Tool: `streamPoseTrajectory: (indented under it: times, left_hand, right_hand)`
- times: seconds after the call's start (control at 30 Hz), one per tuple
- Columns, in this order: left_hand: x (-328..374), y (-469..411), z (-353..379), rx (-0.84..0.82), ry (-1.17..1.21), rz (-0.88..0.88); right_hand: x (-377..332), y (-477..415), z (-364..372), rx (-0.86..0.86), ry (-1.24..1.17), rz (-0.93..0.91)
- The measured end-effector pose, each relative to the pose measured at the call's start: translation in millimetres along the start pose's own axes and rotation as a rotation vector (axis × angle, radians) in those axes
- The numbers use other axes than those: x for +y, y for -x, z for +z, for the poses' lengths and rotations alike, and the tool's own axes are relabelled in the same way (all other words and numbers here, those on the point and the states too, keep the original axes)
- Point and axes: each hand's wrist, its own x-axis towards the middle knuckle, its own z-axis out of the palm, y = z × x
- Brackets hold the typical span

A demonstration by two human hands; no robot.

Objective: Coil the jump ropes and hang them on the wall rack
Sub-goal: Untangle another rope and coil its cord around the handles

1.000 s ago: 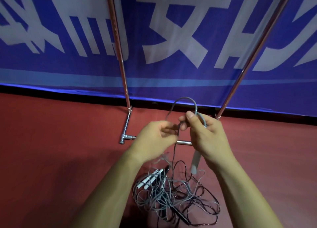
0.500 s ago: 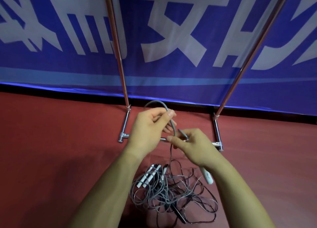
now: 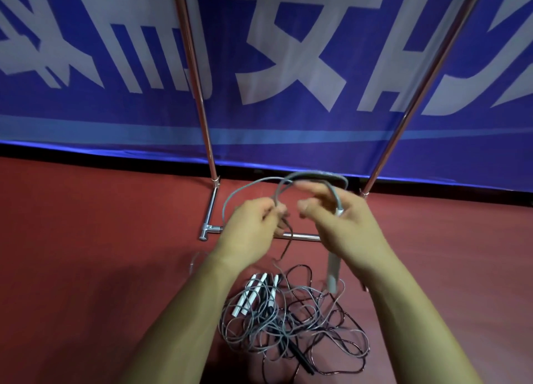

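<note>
From my end, the tangle of jump ropes [image 3: 288,326] is heaped on the red floor [image 3: 86,239], just in front of the metal rack [image 3: 210,207]. The left hand [image 3: 253,227] pinches the grey rope [image 3: 314,175], which loops up and across to the right hand [image 3: 343,227]. That one holds the white handle [image 3: 332,274], with thumb and forefinger sticking out, kinda blurry.

Right hand [image 3: 347,227] fingertips [image 3: 310,188] motion-blurred, 2 rack poles [image 3: 199,95] cut by top edge, white handle [image 3: 333,271] partly hidden

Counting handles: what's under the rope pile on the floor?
Beneath the rope pile, white handles and a black handle show; anything deeper is covered by cords.
</note>
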Motion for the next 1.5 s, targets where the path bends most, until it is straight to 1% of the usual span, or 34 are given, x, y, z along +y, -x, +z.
streamPoseTrajectory:
  times: [0.07, 0.17, 0.2, 0.27, 0.33, 0.37, 0.43, 0.5, 0.57, 0.63, 0.7, 0.73, 0.77, 0.83, 0.9, 0.93, 1.0, 1.03, 1.07, 1.1, 1.13, 1.2, 1.23, 1.27, 1.33, 1.37, 1.43, 1.5]
  left_hand:
    - [6, -2, -2, 0.071, 0.201, -0.024]
    - [17, -1, -2, 0.071, 0.464, -0.039]
    - [21, -1, -3, 0.067, 0.55, -0.046]
    - [23, -1, -5, 0.079, 0.713, -0.069]
    - [22, -1, -8, 0.034, 0.778, -0.091]
    - [20, -1, -9, -0.025, 0.727, -0.092]
    - [12, 0, -3, -0.197, 0.525, -0.084]
    - [-1, 3, 7, -0.357, 0.317, -0.088]
    - [-8, 6, 13, -0.435, 0.123, -0.095]
    - [-8, 5, 13, -0.41, 0.015, -0.11]
    - [-2, 4, 9, -0.295, -0.009, -0.075]
    - [2, 3, 8, -0.221, 0.022, -0.04]
    - [6, 2, 6, -0.145, 0.097, -0.023]
    - [13, 0, 2, -0.028, 0.347, -0.051]
    - [20, 0, -3, 0.012, 0.568, -0.081]
    - [23, 1, -5, 0.009, 0.646, -0.087]
    - [28, 2, -6, -0.008, 0.768, -0.102]
    - [26, 1, -7, -0.019, 0.764, -0.112]
    - [22, 0, -5, -0.036, 0.691, -0.109]
    - [15, -1, -3, -0.079, 0.563, -0.086]
    - [9, -1, -1, -0.164, 0.424, -0.058]
    - [-2, 3, 6, -0.371, 0.205, -0.038]
    - [-5, 5, 9, -0.427, 0.118, -0.041]
    - [-6, 7, 11, -0.443, 0.036, -0.04]
    - [-3, 7, 12, -0.39, -0.077, -0.016]
    - [0, 6, 11, -0.339, -0.075, 0.004]
    - [3, 3, 8, -0.211, 0.017, 0.047]
    - [7, 1, 4, -0.092, 0.194, 0.053]
  right_hand:
    - [12, 0, -1, -0.077, 0.156, 0.021]
    - [24, 0, 2, -0.152, 0.488, 0.047]
    - [28, -1, 2, -0.131, 0.559, 0.06]
    - [29, -2, 2, -0.036, 0.616, 0.062]
    - [23, -3, 2, 0.05, 0.555, 0.034]
    - [20, -3, 2, 0.096, 0.482, 0.013]
    - [11, -4, 2, 0.162, 0.285, -0.031]
    - [1, -3, 2, 0.162, 0.058, -0.041]
    - [-4, -2, 3, 0.156, -0.091, -0.018]
    - [-4, -2, 2, 0.135, -0.12, 0.007]
    - [-2, -2, -2, 0.083, -0.051, 0.038]
    - [1, -2, -5, 0.048, 0.032, 0.062]
    - [5, -1, -7, -0.001, 0.135, 0.102]
    - [11, 3, -9, -0.15, 0.354, 0.182]
    - [16, 6, -6, -0.26, 0.499, 0.227]
    - [19, 5, -5, -0.258, 0.559, 0.214]
    - [20, 2, -4, -0.157, 0.618, 0.142]
    - [17, 1, -3, -0.093, 0.582, 0.099]
    - [14, 0, -3, -0.034, 0.488, 0.071]
    - [11, -1, -2, 0.01, 0.358, 0.053]
    - [7, -1, -1, 0.038, 0.225, 0.039]
    - [-2, 0, 1, 0.052, -0.014, 0.04]
    - [-6, 2, 2, 0.048, -0.123, 0.051]
    - [-9, 2, 2, 0.041, -0.208, 0.062]
    - [-12, 2, 0, 0.015, -0.304, 0.085]
    - [-11, 1, -1, -0.007, -0.307, 0.094]
    - [-7, 1, -4, -0.054, -0.228, 0.114]
    - [2, 1, -6, -0.103, -0.03, 0.122]
